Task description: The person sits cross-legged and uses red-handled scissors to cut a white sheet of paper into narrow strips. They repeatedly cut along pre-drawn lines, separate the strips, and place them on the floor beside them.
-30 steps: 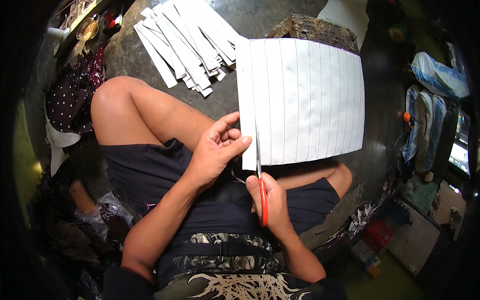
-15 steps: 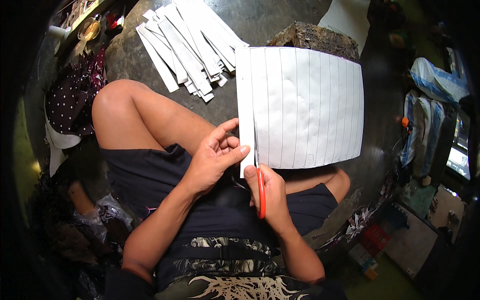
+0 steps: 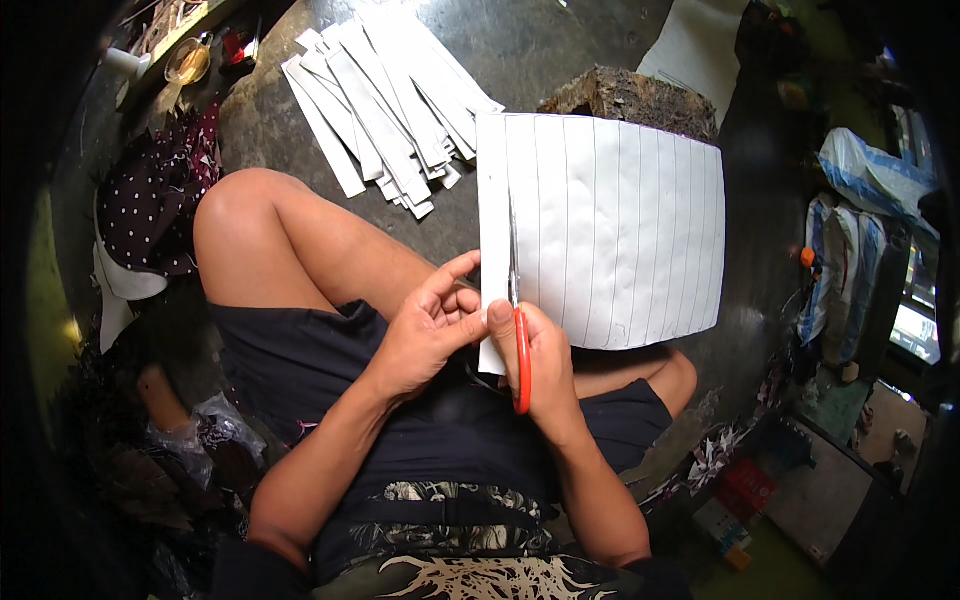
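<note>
A white sheet ruled with dark lengthwise lines lies in front of me above my lap. My right hand grips red-handled scissors, whose blades run up along the leftmost line. Left of the blades, a narrow strip is partly cut from the sheet; its near end hangs loose past the sheet's lower edge. My left hand pinches this strip by its left edge between thumb and fingers, close beside the scissors.
Several cut white strips lie piled on the dark floor at the far left. A rough wooden block stands behind the sheet. Polka-dot cloth lies at left, white-and-blue plastic bags at right. My bent legs flank the work.
The scissors and my right hand have moved farther up along the line, lengthening the cut. My left hand stays on the strip. The whole view has shifted slightly.
</note>
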Action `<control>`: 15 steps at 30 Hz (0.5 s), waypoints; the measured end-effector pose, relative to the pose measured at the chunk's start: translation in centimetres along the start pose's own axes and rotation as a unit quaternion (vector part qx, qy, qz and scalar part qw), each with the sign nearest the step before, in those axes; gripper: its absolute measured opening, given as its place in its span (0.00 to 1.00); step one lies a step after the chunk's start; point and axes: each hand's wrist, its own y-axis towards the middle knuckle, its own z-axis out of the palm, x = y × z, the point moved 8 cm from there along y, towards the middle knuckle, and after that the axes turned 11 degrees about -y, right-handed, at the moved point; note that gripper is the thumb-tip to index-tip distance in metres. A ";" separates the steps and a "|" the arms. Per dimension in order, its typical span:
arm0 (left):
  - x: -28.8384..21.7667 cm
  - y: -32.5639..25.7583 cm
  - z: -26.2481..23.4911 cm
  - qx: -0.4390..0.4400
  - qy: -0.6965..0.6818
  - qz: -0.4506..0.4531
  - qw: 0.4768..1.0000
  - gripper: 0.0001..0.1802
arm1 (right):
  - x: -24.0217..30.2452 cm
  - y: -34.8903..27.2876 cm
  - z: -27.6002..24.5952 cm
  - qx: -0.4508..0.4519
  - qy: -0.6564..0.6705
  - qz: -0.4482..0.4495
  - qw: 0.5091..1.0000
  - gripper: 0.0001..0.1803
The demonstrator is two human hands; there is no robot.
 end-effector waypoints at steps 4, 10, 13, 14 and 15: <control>0.0 0.0 -0.2 0.003 0.000 0.008 1.000 0.43 | 0.6 0.0 0.1 0.026 0.004 0.019 0.999 0.35; -0.2 -0.1 -0.2 -0.004 -0.006 0.010 1.000 0.43 | 1.3 1.5 0.0 0.008 -0.010 0.007 1.000 0.38; -0.4 -0.3 0.1 -0.005 -0.020 0.011 1.000 0.43 | 2.1 3.0 -0.3 0.000 -0.007 -0.018 1.000 0.38; -0.5 -0.3 0.1 -0.006 -0.026 0.011 1.000 0.42 | 2.6 3.3 -0.3 0.004 0.005 -0.033 0.999 0.38; -0.5 -0.3 0.1 -0.005 -0.023 0.008 1.000 0.42 | 2.6 3.5 -0.3 0.002 -0.007 -0.022 1.000 0.38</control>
